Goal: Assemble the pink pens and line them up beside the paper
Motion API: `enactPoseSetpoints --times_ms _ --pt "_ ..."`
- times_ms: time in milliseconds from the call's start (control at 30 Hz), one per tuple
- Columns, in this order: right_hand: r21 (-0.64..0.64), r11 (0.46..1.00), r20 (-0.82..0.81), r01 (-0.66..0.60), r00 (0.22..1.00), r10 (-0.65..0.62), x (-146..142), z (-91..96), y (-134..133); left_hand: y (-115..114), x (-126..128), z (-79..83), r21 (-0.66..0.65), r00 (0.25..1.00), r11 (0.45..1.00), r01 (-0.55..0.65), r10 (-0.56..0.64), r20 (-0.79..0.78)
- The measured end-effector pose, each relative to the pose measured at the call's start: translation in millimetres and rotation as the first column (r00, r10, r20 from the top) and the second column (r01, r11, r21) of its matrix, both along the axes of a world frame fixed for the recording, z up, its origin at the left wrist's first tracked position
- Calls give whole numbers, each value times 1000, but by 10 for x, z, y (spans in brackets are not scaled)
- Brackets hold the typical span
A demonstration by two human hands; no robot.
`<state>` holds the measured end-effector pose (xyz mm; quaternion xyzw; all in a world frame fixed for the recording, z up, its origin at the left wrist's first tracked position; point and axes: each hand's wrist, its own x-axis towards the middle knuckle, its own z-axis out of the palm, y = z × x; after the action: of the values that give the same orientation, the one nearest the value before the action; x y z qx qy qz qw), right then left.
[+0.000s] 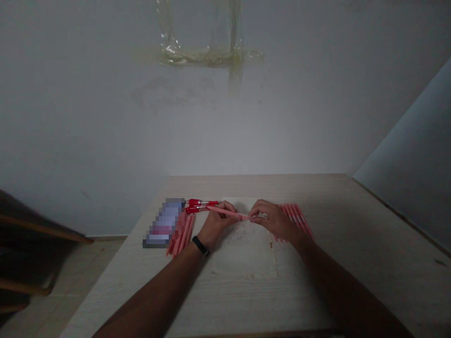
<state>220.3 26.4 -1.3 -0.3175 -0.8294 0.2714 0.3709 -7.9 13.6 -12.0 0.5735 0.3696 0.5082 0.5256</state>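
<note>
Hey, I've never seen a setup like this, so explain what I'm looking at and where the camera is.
There's no machine here. This single picture comes from a camera worn on a person's head, looking forward and down at their bare hands. The left hand and right hand hold a slim pink stick between them. On the table lie red pens, a left bunch of pink sticks, a right row of pink sticks and a pixelated, flat object.

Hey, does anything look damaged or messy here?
Yes: tape on the wall looks wrinkled and yellowed, with dark stains beneath. On the table, a pale patch has ragged, brown-spotted edges and reddish specks near the left hand.
</note>
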Motion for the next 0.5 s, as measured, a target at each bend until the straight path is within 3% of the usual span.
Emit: enactPoseSetpoints --times_ms 500 --pt "-1 1000 36 -6 999 6 14 47 1 -22 28 -5 -25 999 998 51 -51 11"
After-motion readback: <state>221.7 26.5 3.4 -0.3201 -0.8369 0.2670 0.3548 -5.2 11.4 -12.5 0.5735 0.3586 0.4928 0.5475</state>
